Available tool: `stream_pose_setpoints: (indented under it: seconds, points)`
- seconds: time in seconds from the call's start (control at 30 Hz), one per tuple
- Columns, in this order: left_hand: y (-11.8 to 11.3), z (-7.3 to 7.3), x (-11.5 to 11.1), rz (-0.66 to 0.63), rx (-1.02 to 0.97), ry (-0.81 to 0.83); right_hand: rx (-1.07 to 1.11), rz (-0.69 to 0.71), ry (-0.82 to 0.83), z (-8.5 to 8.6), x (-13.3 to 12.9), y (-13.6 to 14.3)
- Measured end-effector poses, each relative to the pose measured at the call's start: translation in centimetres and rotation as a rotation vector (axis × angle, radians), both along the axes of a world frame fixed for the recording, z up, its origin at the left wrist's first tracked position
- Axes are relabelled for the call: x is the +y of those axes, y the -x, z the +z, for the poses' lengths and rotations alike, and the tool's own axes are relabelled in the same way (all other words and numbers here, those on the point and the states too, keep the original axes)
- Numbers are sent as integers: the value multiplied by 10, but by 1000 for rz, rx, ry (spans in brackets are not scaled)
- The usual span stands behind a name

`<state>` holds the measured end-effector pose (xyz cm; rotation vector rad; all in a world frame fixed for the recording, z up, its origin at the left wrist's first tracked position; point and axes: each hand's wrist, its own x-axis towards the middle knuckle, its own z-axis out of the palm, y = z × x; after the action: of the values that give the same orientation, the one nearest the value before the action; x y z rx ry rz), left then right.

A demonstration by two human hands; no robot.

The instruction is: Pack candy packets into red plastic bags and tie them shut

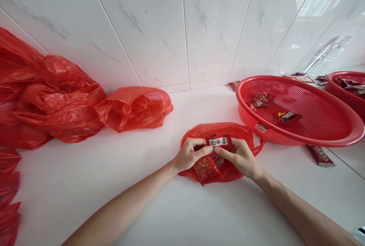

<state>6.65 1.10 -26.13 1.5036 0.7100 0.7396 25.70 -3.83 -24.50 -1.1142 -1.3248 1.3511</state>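
Forearms (128, 203) crossed broad table (94, 170) space; left hand (191, 154) and right hand (242, 157) together pinched a wrapped snack (219, 142) over a plastic bag (229, 172), rim just beside the mesh basket (322, 99).

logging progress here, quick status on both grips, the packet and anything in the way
Right grip holding white-labelled packet, left grip at its left end. Packet at mouth of open red bag. Red basket close on right, nothing seen blocking.

Lettering on wrappers.
Small packet (219, 142) bore 歡 and 喜, dark on white; gold script on larger red packet (205, 168) wasn't legible; dark red wrapper's (321, 156) white letters unclear.
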Motion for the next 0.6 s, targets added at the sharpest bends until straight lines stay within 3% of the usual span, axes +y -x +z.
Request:
stream_pose_setpoints:
  seconds: [0.27, 0.47, 0.6]
  points:
    - [0, 2, 0, -2, -10, 36, -14, 30, 31, 3, 1, -2]
    - [-1, 1, 0, 26, -26, 52, -17, -58, 40, 10, 0, -4]
    - [0, 2, -1, 43, -53, 78, -25, 5, 26, 9, 0, -4]
